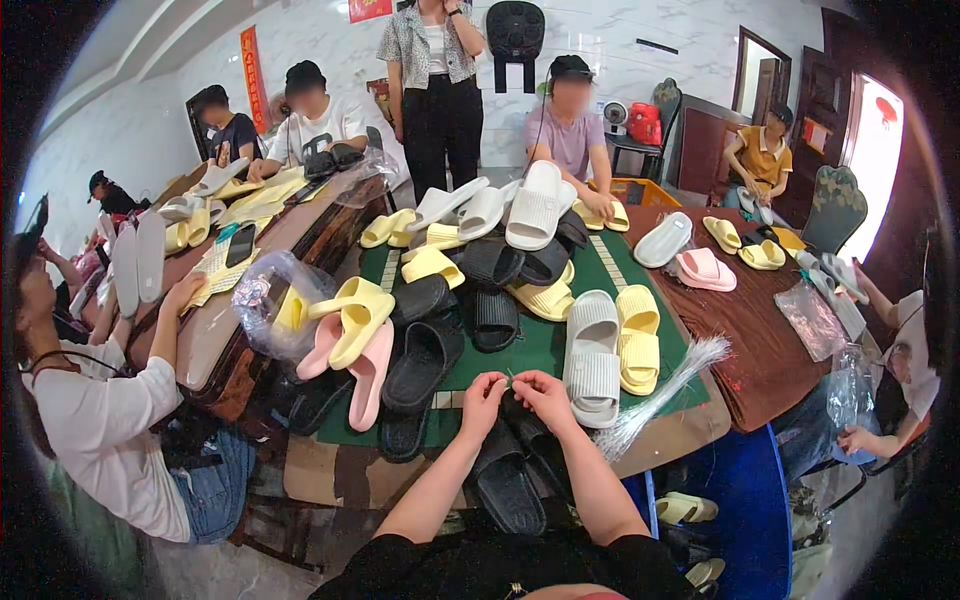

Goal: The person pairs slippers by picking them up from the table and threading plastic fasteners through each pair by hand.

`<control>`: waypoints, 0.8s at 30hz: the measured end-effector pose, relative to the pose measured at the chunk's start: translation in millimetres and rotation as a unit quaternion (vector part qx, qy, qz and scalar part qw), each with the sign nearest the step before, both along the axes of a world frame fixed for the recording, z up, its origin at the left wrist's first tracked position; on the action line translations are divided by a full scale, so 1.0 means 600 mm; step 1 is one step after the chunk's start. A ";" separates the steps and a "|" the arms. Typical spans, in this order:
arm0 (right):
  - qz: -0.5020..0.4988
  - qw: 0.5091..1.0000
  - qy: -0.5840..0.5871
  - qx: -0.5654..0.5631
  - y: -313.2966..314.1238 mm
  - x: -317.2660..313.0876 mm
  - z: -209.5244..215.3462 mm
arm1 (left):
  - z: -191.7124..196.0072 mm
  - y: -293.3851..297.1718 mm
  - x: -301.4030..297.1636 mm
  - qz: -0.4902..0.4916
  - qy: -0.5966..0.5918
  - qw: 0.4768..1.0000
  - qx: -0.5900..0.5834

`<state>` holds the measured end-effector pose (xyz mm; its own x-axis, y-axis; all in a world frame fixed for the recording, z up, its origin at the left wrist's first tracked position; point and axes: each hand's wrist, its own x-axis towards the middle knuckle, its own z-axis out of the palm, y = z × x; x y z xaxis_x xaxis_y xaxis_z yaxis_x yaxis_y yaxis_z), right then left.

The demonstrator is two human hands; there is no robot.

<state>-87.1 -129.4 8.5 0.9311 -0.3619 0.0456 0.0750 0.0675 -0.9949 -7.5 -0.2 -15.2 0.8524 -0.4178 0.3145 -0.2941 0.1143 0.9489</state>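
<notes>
My left hand point(484, 402) and my right hand point(543, 394) are close together at the near edge of the table, fingertips pinched. Between them is a thin, short strand point(509, 381), too small to make out well. Below my hands, a pair of black slippers point(508, 488) hangs toward my lap, partly hidden by my hands and forearm. Right of my right hand lie a pale grey slide pair point(593, 350) and a yellow pair point(638, 340). Beside them is a bundle of thin whitish strands point(672, 382). To the left sit black slippers point(422, 368) and a pink slipper point(371, 368).
Slippers in black, yellow and white heap across the green tabletop point(468, 370). A clear plastic roll point(265, 318) stands at the left. Near my right leg is a blue bin point(768, 515) holding slippers. Several people sit around the tables; one person point(438, 90) stands behind.
</notes>
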 end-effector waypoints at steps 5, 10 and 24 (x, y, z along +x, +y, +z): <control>0.004 0.999 -0.044 -0.028 0.003 0.007 -0.015 | 0.005 0.001 -0.004 -0.011 0.072 0.995 -0.062; -0.001 0.997 -0.035 -0.075 -0.008 0.012 -0.038 | 0.009 0.001 -0.005 -0.014 0.095 0.992 -0.078; -0.020 0.995 -0.035 -0.095 0.004 0.009 -0.022 | -0.005 0.005 0.004 -0.053 0.092 0.992 -0.074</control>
